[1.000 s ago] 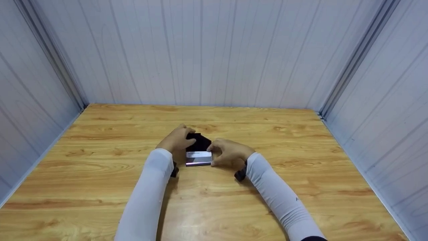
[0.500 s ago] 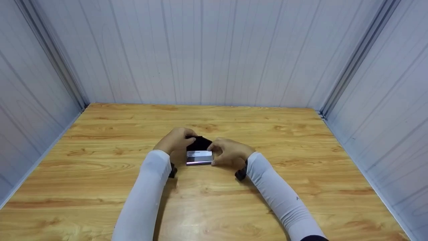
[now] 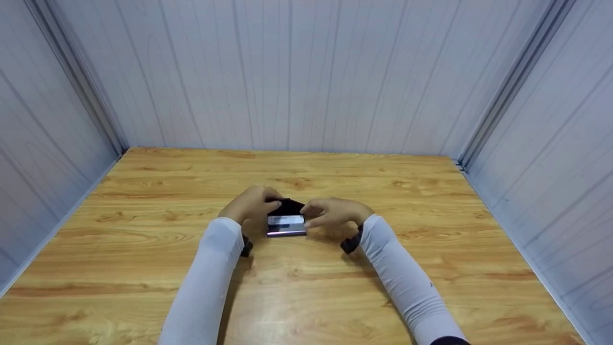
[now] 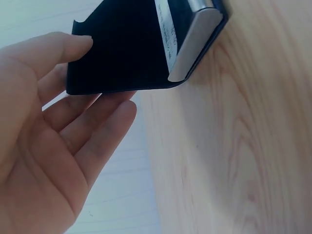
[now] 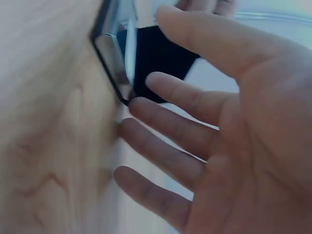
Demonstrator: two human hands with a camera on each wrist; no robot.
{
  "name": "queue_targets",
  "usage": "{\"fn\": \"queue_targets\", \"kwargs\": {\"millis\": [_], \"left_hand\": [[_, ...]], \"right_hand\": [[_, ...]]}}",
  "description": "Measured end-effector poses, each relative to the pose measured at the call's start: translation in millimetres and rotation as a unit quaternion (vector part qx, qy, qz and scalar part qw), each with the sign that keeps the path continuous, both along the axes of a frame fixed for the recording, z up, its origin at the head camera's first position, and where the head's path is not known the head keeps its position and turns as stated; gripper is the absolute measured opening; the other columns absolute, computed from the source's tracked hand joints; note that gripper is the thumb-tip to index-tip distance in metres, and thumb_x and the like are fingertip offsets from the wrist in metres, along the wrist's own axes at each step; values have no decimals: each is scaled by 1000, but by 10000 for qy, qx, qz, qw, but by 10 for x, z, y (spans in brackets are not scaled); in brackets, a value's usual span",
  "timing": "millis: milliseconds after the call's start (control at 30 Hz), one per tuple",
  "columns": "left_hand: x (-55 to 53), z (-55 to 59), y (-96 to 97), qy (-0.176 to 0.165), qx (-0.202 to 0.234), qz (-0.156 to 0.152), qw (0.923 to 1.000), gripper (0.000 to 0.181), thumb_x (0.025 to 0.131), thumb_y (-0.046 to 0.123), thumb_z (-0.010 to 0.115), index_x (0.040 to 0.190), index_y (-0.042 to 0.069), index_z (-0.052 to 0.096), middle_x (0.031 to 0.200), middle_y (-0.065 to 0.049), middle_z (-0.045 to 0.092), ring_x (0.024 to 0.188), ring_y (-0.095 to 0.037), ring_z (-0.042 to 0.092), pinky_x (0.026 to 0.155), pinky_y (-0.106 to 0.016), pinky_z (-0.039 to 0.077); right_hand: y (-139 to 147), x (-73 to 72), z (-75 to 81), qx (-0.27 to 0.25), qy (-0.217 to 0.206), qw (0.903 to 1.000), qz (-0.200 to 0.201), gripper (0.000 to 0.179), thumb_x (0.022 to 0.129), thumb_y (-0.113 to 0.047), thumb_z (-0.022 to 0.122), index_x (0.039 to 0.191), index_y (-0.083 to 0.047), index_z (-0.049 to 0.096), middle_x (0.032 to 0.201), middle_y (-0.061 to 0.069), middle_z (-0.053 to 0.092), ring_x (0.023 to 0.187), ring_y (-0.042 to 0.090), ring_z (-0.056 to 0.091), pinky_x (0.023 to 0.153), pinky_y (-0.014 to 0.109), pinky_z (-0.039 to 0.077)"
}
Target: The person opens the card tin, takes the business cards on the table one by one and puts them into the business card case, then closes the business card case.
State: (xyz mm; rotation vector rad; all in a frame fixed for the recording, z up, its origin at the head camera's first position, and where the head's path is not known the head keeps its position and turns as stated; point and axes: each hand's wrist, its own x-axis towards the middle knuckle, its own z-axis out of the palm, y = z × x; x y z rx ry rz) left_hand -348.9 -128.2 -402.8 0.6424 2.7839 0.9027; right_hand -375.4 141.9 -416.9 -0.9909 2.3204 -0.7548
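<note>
A small card case (image 3: 287,230) lies on the wooden table, its metal tray facing the person and its black flap (image 3: 290,207) raised at the back. A white strip or card (image 3: 282,220) with fine print shows inside, between tray and flap. My left hand (image 3: 251,202) pinches the free edge of the flap, thumb on the inner face and fingers behind, as the left wrist view shows on the dark flap (image 4: 122,53). My right hand (image 3: 337,211) is beside the case's right end, fingers extended, fingertips (image 5: 139,105) right at its corner.
The wood-grain table (image 3: 297,297) extends around the case on all sides. A pale panelled wall (image 3: 287,76) closes the back, with side walls left and right. Dark wrist-camera mounts (image 3: 351,243) hang under both wrists.
My left hand has come slightly down and toward the person, tilting the flap forward. My right hand's fingers have loosened from the case's right end, and the hand has shifted a little right.
</note>
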Motion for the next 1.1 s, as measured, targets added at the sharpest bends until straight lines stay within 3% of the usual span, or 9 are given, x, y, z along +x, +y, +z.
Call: {"fn": "queue_targets", "kwargs": {"millis": [333, 667, 1000, 1100], "left_hand": [[159, -93, 34, -260, -12, -157, 9995, 20, 96, 17, 67, 115, 14, 74, 108, 1, 71, 98, -17, 63, 92, -43, 51], [281, -151, 120, 328, -728, -434, 9959, 28, 84, 15, 83, 110, 12, 72, 109, -2, 65, 102, -22, 60, 94, -41, 49], [344, -197, 99, 506, -716, -544, 9947, 39, 82, 16, 86, 118, 11, 72, 117, -5, 62, 109, -25, 59, 97, -43, 48], [346, -189, 90, 293, -515, -462, 9972, 43, 82, 14, 85, 123, 12, 71, 119, -4, 63, 110, -24, 59, 97, -42, 48]], "right_hand": [[107, -30, 11, 48, -217, 9995, -221, 48, 104, -36, 55, 145, -11, 51, 138, 1, 58, 130, 22, 51, 107, 40, 41], [87, -34, 0, -7, -73, 9996, -277, 46, 105, -32, 55, 146, -11, 52, 135, 4, 60, 127, 22, 54, 106, 39, 42], [87, -39, -13, -113, -79, 9996, -229, 49, 100, -27, 65, 143, -7, 53, 134, 7, 60, 125, 24, 55, 105, 39, 43], [80, -29, -10, -92, -32, 9998, -156, 55, 97, -27, 70, 143, -5, 52, 137, 9, 59, 127, 24, 54, 106, 38, 42]]}}
